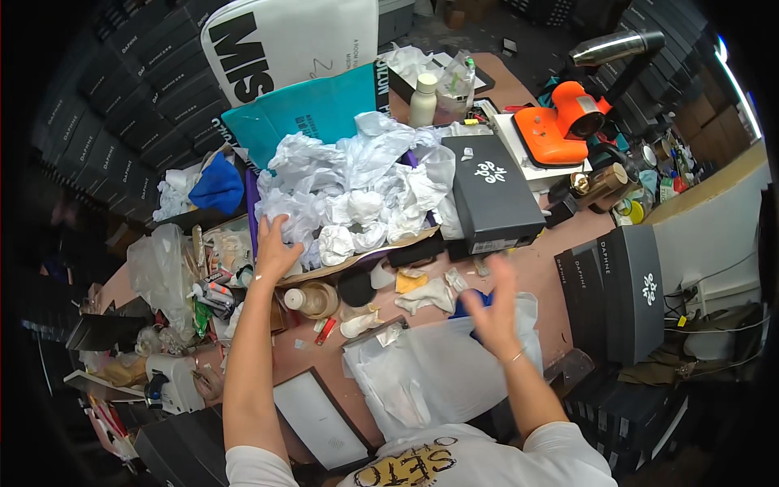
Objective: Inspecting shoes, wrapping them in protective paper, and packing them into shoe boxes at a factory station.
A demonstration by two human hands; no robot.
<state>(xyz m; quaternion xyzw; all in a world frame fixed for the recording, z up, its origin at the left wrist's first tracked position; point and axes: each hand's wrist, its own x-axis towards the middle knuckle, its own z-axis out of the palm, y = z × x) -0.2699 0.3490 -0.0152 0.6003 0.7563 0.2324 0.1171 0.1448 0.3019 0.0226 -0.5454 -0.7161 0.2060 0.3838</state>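
My left hand [277, 250] is at the left front corner of a large box heaped with crumpled white tissue paper [357, 203]. Its fingers are apart and touch the edge of the paper, with nothing visibly gripped. Above the table, to the right, hovers my right hand [495, 312], somewhat blurred, its fingers stretched out and holding nothing. Under and beside it lie a white translucent sheet [454, 365] and a small blue item [472, 304], partly hidden by the hand. Near my left forearm sits a clear jar with a white cap [315, 301].
A dark grey shoebox [497, 195] stands right of the paper heap, beside an orange device [560, 126]. More dark shoeboxes [629, 296] stand at the right. A box lid with a white inside [320, 418] lies near my body. A pale bottle [423, 101] stands behind.
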